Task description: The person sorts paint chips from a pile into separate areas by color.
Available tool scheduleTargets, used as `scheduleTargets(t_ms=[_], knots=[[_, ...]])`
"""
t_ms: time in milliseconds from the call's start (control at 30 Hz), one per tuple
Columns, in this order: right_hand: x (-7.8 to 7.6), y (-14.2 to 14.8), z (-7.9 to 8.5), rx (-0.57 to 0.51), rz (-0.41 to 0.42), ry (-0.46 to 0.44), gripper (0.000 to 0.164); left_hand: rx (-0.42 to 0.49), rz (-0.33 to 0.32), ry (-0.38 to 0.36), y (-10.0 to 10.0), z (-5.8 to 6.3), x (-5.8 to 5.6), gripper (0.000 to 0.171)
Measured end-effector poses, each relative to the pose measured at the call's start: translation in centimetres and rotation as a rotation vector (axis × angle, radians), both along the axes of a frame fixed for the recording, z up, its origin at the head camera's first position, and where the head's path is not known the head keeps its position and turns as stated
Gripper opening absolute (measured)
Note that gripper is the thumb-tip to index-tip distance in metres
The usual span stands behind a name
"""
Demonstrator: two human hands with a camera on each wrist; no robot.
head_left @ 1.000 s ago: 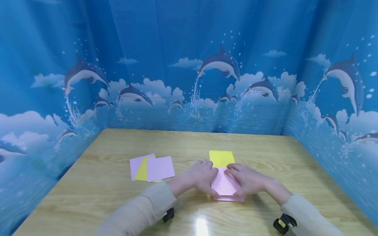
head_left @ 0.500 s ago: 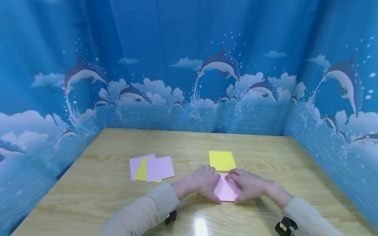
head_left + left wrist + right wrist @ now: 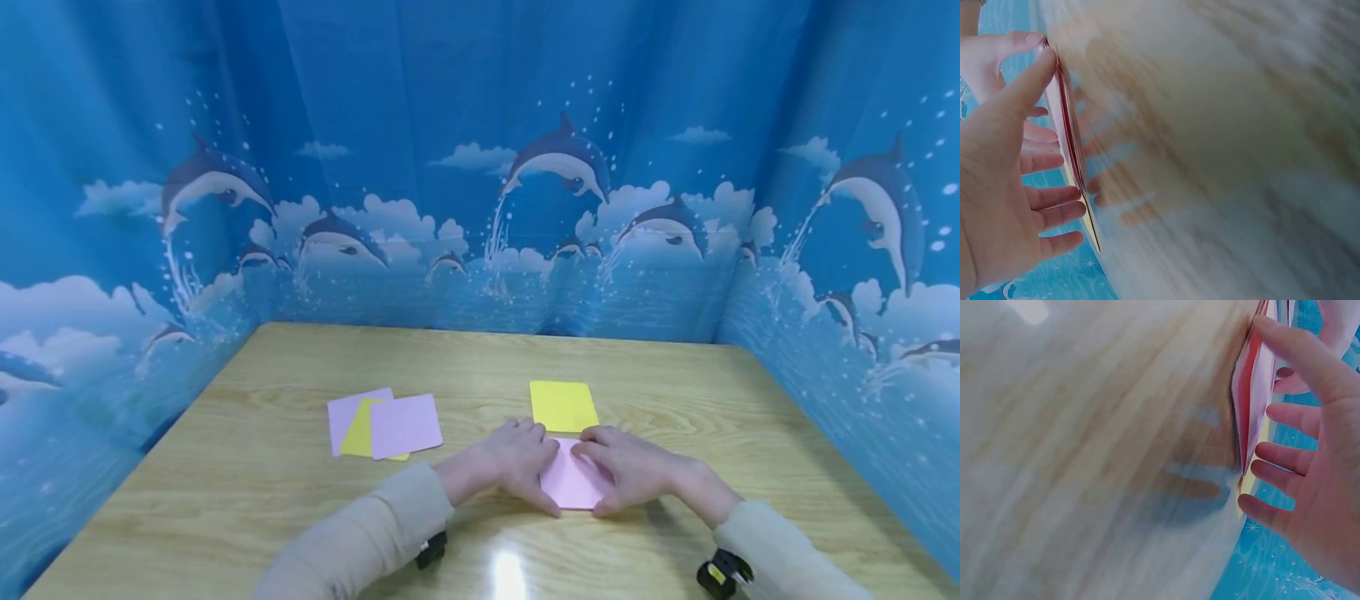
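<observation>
Near the front of the wooden table, my two hands frame pink square cards [image 3: 573, 479] laid one over another, with edges lined up. My left hand [image 3: 522, 462] holds the left side, thumb at the near left corner. On the other side, my right hand [image 3: 633, 468] grips the right edge, thumb at the near right corner and index fingertip bent over the top. Seen edge-on in the right wrist view, the pink cards [image 3: 1255, 394] show a red layer between paler ones. Just beyond them lies a yellow card [image 3: 564, 407].
To the left on the table [image 3: 247, 492], a yellow card [image 3: 358, 435] lies partly under a pink card [image 3: 407, 427], overlapping another pink card [image 3: 343, 415]. A blue dolphin-print curtain [image 3: 420, 167] encloses the table's back and sides.
Both hands drew the upper pink card towards me until it lined up with the pink one beneath, uncovering more of the yellow card. Over the last half second they have stayed put.
</observation>
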State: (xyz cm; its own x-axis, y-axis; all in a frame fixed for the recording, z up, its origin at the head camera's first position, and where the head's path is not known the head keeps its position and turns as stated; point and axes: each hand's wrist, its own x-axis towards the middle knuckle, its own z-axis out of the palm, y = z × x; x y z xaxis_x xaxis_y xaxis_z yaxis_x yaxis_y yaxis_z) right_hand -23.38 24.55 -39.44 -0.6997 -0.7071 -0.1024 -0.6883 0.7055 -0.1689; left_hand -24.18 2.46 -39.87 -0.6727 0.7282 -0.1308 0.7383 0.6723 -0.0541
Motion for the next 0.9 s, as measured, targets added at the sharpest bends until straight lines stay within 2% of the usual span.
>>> scheduleTargets(t_ms=[200,400,600,700,900], knots=[[-0.6,-0.7,0.7,-0.021,0.044,0.104,0.066,0.047,0.019,0.024,-1.3,0.4,-0.2,0.090],[-1.1,-2.0,1.4,-0.011,0.077,0.210,0.051,0.065,0.086,0.036,-3.7,1.0,-0.9,0.092],[-1.5,-3.8,1.9,-0.009,0.082,0.234,0.045,0.079,0.178,0.053,-6.9,1.6,-1.5,0.093],[-1.7,-4.7,2.2,-0.007,0.092,0.245,0.046,0.089,0.196,0.075,-8.4,1.7,-1.6,0.092],[-2.0,-6.6,2.7,-0.011,0.059,0.244,0.052,0.115,0.232,0.093,-10.8,1.4,-1.4,0.091]])
